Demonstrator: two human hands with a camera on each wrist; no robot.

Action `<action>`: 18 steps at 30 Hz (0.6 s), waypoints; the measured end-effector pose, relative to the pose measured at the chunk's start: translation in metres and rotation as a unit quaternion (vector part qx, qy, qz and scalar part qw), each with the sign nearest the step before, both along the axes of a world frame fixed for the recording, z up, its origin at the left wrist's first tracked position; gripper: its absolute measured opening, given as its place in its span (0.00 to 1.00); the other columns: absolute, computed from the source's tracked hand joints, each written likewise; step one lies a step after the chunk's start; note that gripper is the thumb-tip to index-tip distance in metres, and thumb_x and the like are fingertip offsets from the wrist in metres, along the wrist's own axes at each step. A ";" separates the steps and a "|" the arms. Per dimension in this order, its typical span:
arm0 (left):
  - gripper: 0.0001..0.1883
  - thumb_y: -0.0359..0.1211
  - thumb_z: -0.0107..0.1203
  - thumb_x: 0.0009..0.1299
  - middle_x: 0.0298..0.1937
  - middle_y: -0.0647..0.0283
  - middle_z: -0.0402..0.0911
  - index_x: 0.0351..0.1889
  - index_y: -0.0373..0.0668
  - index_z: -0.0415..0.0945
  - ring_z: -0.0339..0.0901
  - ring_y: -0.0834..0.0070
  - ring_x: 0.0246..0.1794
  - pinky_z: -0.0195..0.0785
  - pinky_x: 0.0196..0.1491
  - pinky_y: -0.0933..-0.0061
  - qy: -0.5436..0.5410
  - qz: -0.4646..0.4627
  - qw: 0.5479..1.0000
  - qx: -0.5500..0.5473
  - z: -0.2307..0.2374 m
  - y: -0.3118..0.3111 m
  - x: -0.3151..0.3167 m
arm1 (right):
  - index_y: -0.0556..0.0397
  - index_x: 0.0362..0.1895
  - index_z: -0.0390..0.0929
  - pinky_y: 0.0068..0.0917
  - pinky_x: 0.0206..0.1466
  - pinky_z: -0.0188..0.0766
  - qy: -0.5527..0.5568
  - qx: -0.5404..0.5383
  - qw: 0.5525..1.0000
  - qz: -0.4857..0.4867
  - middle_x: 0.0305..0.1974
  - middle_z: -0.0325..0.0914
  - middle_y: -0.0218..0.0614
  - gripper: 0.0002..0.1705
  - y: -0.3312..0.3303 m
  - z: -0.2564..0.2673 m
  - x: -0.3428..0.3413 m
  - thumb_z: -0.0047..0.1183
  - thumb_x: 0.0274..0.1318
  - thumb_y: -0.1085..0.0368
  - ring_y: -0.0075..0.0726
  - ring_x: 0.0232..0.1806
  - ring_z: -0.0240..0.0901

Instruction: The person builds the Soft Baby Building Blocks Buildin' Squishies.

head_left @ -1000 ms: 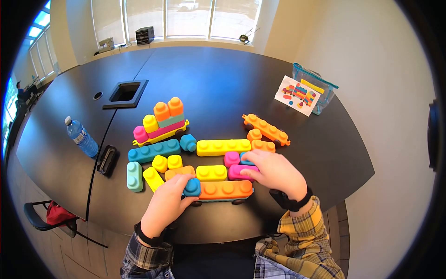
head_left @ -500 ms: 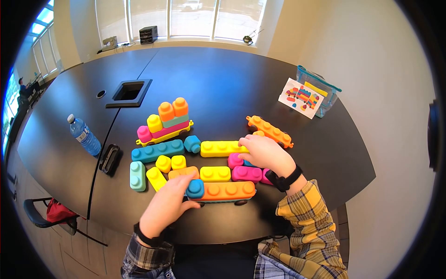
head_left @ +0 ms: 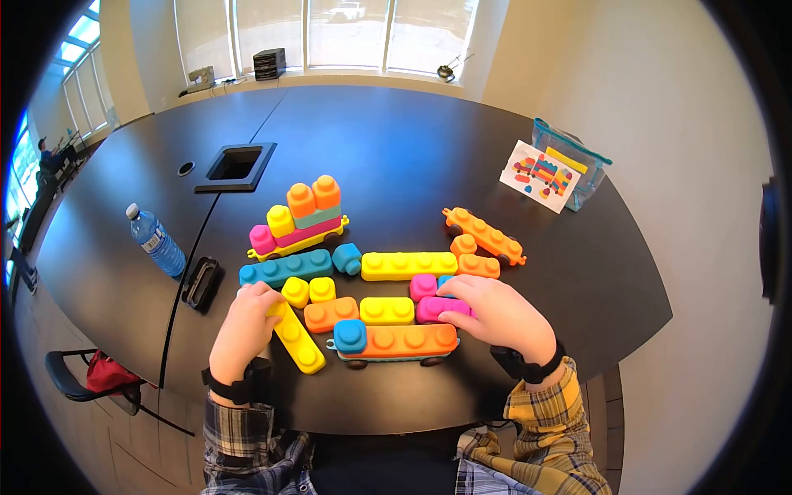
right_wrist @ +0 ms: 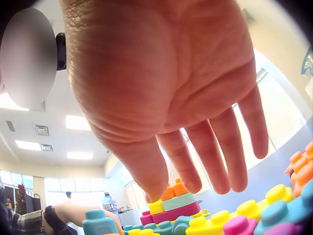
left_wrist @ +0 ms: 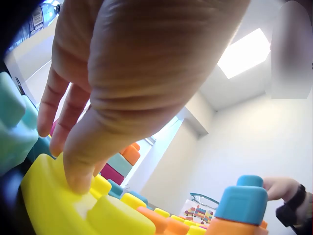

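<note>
My left hand (head_left: 242, 330) is at the upper end of a long yellow block (head_left: 300, 342), its thumb on the block in the left wrist view and its fingers beyond; it pinches that end. A mint block (left_wrist: 12, 127) lies beside this hand. My right hand (head_left: 505, 315), fingers extended and spread, hovers over a magenta block (head_left: 441, 310) and a blue one, partly covering them. Between the hands stands a wheeled wagon with an orange block (head_left: 408, 339) on it and a small blue block (head_left: 350, 335) at its left end.
Several loose blocks lie behind the wagon, including a long yellow block (head_left: 408, 266) and a teal block (head_left: 286, 268). A stacked wagon (head_left: 309, 235) and an orange wagon (head_left: 485, 236) stand farther back. A bottle (head_left: 157, 241), black case (head_left: 202, 284) and picture card (head_left: 540, 176) surround them.
My left hand has left the wagon's blue block and moved left to the yellow block. My right hand reached toward the back blocks, then came back over the magenta one.
</note>
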State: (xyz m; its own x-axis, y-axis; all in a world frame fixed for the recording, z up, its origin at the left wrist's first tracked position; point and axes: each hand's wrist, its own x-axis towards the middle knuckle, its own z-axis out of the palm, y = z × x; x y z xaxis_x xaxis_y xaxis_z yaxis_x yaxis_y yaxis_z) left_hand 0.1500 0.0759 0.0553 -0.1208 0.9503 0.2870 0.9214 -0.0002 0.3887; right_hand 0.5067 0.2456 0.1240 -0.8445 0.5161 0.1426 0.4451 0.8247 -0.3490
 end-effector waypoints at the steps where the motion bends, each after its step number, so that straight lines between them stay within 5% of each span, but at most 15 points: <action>1: 0.17 0.21 0.68 0.60 0.48 0.53 0.78 0.48 0.37 0.80 0.77 0.49 0.51 0.73 0.55 0.57 0.003 -0.027 0.999 0.026 0.006 -0.002 -0.001 | 0.53 0.51 0.81 0.42 0.51 0.77 0.017 -0.023 1.000 0.004 0.42 0.83 0.43 0.16 -0.004 0.002 0.002 0.65 0.64 0.58 0.53 0.46 0.81; 6: 0.16 0.19 0.64 0.63 0.49 0.51 0.76 0.49 0.34 0.78 0.79 0.52 0.50 0.75 0.52 0.62 -0.077 0.021 0.993 0.091 0.057 -0.021 0.001 | 0.53 0.54 0.81 0.39 0.54 0.78 0.109 -0.045 0.993 0.003 0.45 0.85 0.42 0.18 -0.014 0.006 0.002 0.66 0.63 0.63 0.50 0.49 0.83; 10: 0.16 0.21 0.66 0.64 0.49 0.54 0.77 0.49 0.35 0.77 0.81 0.57 0.48 0.79 0.48 0.65 -0.110 0.042 0.977 0.176 0.080 -0.012 0.030 | 0.56 0.61 0.78 0.43 0.60 0.77 0.216 -0.069 0.973 0.033 0.55 0.83 0.48 0.28 -0.028 0.012 -0.014 0.70 0.60 0.59 0.54 0.56 0.81; 18: 0.19 0.24 0.72 0.62 0.47 0.57 0.78 0.48 0.38 0.77 0.82 0.63 0.45 0.78 0.40 0.70 -0.098 -0.048 0.970 0.219 0.065 0.017 0.090 | 0.56 0.66 0.75 0.42 0.65 0.75 0.246 -0.036 0.968 0.047 0.61 0.80 0.50 0.36 -0.039 0.006 -0.033 0.73 0.57 0.57 0.57 0.61 0.79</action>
